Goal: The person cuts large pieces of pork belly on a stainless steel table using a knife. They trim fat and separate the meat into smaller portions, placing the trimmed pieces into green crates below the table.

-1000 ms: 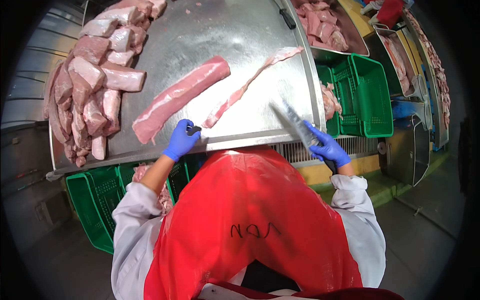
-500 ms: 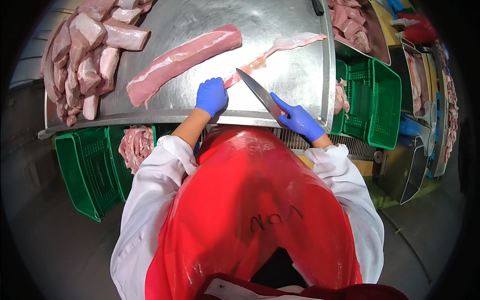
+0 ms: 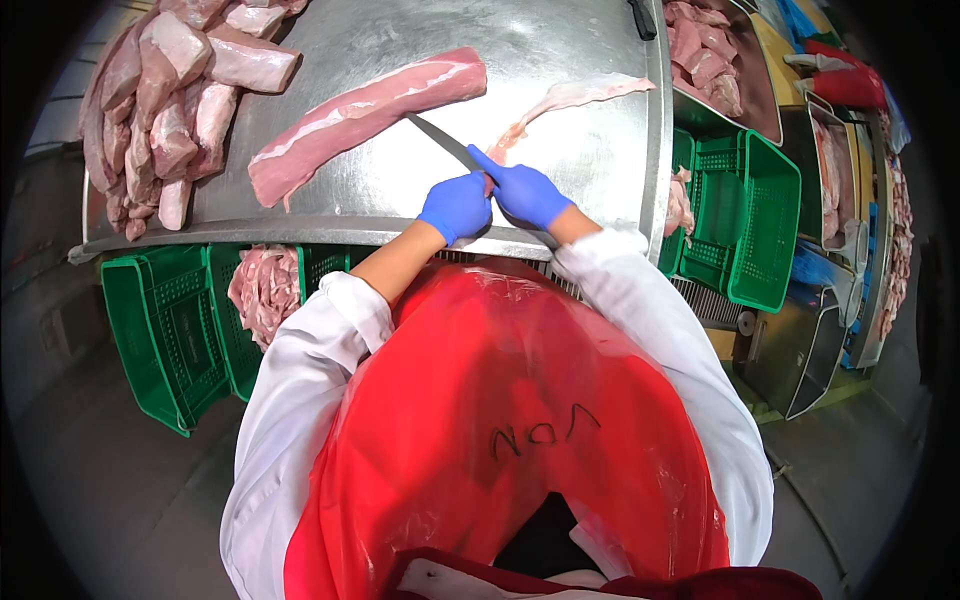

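My left hand, in a blue glove, is closed on the near end of a thin strip of meat trimming. Pale and fatty, the strip stretches away to the far right across the steel table. Beside it, my right hand, also gloved in blue, grips a knife. Its blade points far left, the tip close to the near edge of a long pink loin of meat. The knife's handle is hidden in my fingers. Both hands are close together at the table's front edge, and the right one covers part of the strip.
Meat pieces are piled on the steel table at left. Green crates stand below left, with more at right. A tray of meat is far right, near a dark handle on the table.
My right hand has moved left with the knife, which swung leftward toward the loin. My left hand has shifted right and slightly nearer, so the hands now meet; the strip's near end moved with it.
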The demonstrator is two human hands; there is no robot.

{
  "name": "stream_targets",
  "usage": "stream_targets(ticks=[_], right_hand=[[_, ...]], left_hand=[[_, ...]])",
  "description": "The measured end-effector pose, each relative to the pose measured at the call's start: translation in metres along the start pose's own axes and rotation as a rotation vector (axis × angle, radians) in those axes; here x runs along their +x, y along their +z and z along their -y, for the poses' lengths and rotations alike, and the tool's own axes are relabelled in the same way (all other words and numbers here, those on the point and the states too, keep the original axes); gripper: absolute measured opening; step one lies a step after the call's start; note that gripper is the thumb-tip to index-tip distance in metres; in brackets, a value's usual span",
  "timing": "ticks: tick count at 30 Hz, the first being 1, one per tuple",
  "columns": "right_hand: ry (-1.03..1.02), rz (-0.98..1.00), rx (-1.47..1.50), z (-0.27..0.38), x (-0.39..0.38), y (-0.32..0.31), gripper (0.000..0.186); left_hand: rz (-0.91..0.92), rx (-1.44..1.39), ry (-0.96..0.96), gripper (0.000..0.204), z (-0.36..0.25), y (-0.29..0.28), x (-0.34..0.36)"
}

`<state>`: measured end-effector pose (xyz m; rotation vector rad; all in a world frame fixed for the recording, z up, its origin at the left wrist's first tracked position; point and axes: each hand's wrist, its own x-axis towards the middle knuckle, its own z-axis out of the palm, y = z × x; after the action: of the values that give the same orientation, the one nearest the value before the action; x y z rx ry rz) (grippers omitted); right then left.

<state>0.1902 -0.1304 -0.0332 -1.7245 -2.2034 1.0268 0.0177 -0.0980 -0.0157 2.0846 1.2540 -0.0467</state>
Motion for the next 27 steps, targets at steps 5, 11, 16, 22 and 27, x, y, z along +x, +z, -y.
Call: stream_targets(ticks=[5, 11, 16, 22, 27], right_hand=[[0.003, 0.054, -0.065, 0.001, 0.006, -0.015, 0.065], [0.015, 0.038, 0.162, -0.018, -0.044, -0.028, 0.068], [0.202, -0.303, 0.968, -0.043, -0.023, -0.036, 0.075], [0.042, -0.708, 1.572, -0.033, 0.134, -0.051, 0.083], [-0.074, -0.977, 1.558, -0.046, 0.115, -0.097, 0.082]], left_hand=[[-0.131, -0.79, -0.271, 0.032, 0.054, -0.051, 0.018], [-0.595, -1.022, -0.479, 0.043, 0.148, -0.149, -0.092], [-0.742, -0.69, -0.826, 0.03, 0.315, -0.108, -0.254], [-0.685, 0.089, -1.069, 0.067, 0.341, -0.07, -0.288], [-0.821, 0.043, -0.596, 0.062, 0.31, -0.092, -0.194]])
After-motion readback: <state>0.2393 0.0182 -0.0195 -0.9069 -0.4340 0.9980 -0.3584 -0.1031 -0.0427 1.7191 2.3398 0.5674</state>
